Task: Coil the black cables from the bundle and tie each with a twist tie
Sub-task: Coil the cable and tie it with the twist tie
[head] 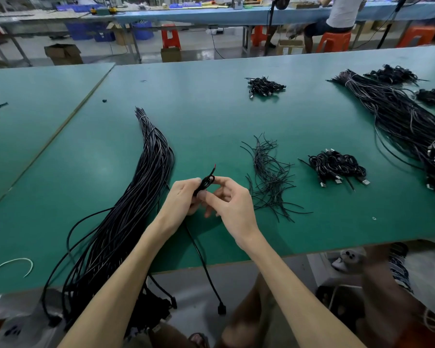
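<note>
My left hand (183, 194) and my right hand (230, 199) meet over the green table (211, 109), both pinching the small looped end of one black cable (206, 183). A red wire tip sticks up from the loop. The rest of that cable trails toward me, and its plug (221, 309) hangs below the table's front edge. To the left lies the long bundle of black cables (141, 187), tied near its far end. A loose pile of black twist ties (269, 177) lies just right of my right hand.
A heap of coiled, tied cables (337, 168) sits right of the ties, with another heap (264, 86) farther back. A second long cable bundle (397, 116) runs along the right side. A white tie (13, 266) lies near the front left edge. A person sits at the far bench.
</note>
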